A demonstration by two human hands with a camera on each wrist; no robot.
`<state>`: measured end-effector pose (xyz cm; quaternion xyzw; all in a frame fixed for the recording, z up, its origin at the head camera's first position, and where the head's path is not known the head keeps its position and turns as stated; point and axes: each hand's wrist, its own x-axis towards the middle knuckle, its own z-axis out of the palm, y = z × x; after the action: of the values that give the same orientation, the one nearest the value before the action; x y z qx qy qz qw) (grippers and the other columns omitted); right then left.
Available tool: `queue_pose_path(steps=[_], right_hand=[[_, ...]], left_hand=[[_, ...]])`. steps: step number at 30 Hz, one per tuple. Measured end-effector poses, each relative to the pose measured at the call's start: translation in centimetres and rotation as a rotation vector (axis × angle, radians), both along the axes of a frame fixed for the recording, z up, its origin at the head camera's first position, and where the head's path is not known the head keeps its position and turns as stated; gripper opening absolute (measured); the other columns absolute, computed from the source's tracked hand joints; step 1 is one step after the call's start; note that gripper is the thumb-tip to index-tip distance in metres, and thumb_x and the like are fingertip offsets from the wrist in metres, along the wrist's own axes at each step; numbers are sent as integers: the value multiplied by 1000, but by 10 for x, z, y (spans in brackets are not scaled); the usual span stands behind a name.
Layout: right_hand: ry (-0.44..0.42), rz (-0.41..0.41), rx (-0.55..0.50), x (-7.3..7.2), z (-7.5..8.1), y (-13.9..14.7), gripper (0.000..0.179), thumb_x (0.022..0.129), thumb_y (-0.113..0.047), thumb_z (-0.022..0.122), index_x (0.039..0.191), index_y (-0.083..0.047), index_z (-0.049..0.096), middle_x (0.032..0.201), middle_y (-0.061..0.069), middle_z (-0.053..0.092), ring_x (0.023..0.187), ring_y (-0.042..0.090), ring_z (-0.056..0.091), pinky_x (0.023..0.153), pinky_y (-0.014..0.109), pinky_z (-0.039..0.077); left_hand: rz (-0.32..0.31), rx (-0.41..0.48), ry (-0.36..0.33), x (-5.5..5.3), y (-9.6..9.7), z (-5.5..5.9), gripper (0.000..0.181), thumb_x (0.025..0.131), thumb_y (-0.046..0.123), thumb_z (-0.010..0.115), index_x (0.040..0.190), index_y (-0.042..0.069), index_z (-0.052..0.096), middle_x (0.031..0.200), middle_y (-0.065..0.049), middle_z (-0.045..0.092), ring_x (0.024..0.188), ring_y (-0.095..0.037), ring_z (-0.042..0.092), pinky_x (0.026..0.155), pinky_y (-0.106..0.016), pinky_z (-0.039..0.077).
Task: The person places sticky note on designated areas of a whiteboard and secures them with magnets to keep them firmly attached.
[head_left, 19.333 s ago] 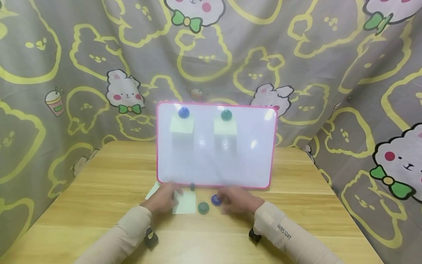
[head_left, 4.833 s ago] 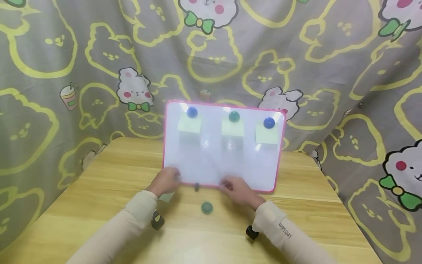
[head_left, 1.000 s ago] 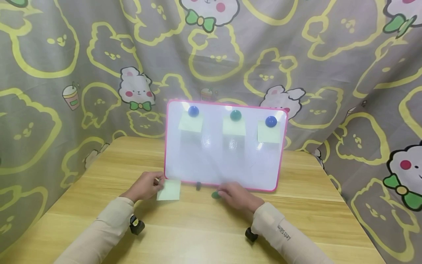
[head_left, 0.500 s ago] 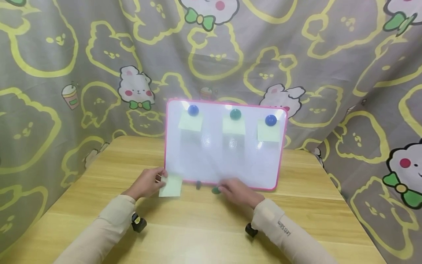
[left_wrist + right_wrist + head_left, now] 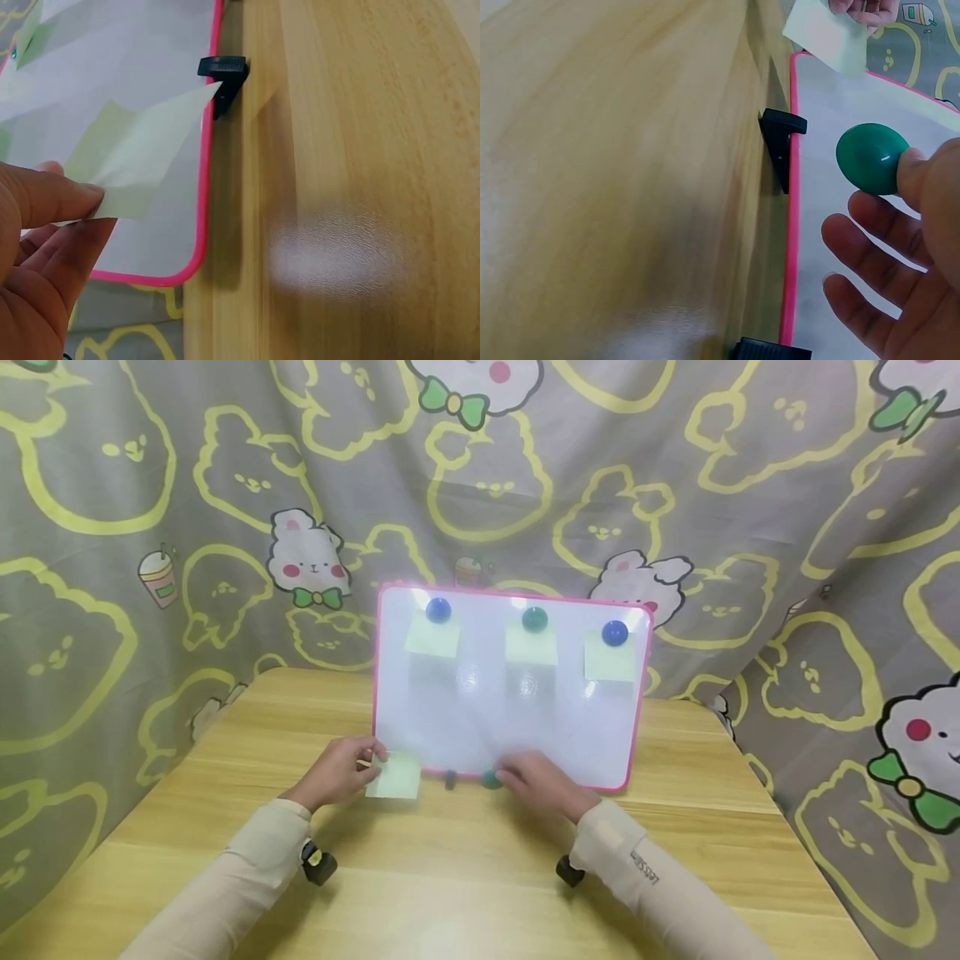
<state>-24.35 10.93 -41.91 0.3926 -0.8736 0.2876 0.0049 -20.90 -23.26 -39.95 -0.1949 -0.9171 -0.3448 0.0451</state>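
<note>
My left hand (image 5: 341, 770) pinches a pale green sticky note (image 5: 395, 776) by one edge between thumb and fingers, near the lower left corner of the whiteboard (image 5: 472, 727). In the left wrist view the note (image 5: 142, 150) tilts up in front of the board. A round green magnet (image 5: 871, 159) is pinched between thumb and forefinger of my right hand (image 5: 542, 787), close to the board's bottom edge; the other fingers are spread. On the board hang three notes, one under a blue magnet (image 5: 438, 610), one under a green magnet (image 5: 535, 619), one under another blue magnet (image 5: 615, 632).
The pink-framed board stands upright on a wooden table (image 5: 450, 877), held by black stand clips (image 5: 780, 135) at its bottom edge. A patterned curtain (image 5: 480, 460) hangs behind and beside the table.
The right note and its blue magnet were put up since the earliest frame. Over the last second, both hands have risen slightly toward the board with the note and the green magnet.
</note>
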Motion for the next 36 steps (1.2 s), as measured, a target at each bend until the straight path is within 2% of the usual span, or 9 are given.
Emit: queue_pose_path(steps=[4,8,11,15,19,26,31,36], right_hand=[[-10,-23,8,-2,4,-1,14,97,-14,57,95,-14,71,79,-8,62,74,9,54,74,29,50],[20,-16,-4,-5,7,-3,14,97,-14,57,92,-12,70,77,-6,61,73,9,53,72,29,49],[27,-9,-22,-8,9,-4,15,97,-13,56,91,-11,70,78,-4,63,71,9,53,71,29,49],[16,-24,-21,-8,14,-5,15,98,-14,56,93,-11,70,85,-4,67,72,8,55,73,28,51],[18,-43,-23,-8,18,-6,16,97,-13,56,95,-9,71,89,-2,68,73,9,55,77,30,52],[31,-70,-33,-13,19,-6,16,97,-13,56,94,-7,71,83,0,67,72,9,56,78,31,52],[38,-82,-38,-17,21,-7,17,97,-13,56,87,-9,69,71,-4,59,65,10,51,70,29,51],[49,-85,-53,-18,24,-8,17,97,-12,55,85,-9,68,71,-5,59,67,10,56,65,27,51]], left_hand=[[-6,13,66,-1,1,1,22,82,-10,62,75,11,59,88,-5,63,88,-30,68,74,-37,57],[-6,41,96,-2,1,3,25,79,-13,61,71,10,57,83,-4,63,86,-29,68,73,-37,58],[8,43,94,-3,2,4,22,82,-10,63,74,10,58,85,-6,64,86,-27,68,75,-37,57],[36,43,67,-3,4,6,12,84,-6,65,88,5,61,94,-11,66,88,-28,67,76,-39,57],[69,54,57,-4,7,10,20,84,-6,65,102,3,62,100,-14,65,89,-29,66,75,-41,57],[90,66,81,-8,10,12,23,84,-6,66,105,2,62,103,-17,64,89,-29,66,73,-41,56],[87,73,98,-10,12,13,24,84,-5,66,107,2,63,104,-16,64,88,-27,66,71,-40,56],[80,89,95,-12,14,14,26,84,-4,65,109,2,63,105,-16,63,88,-27,65,70,-37,56]])
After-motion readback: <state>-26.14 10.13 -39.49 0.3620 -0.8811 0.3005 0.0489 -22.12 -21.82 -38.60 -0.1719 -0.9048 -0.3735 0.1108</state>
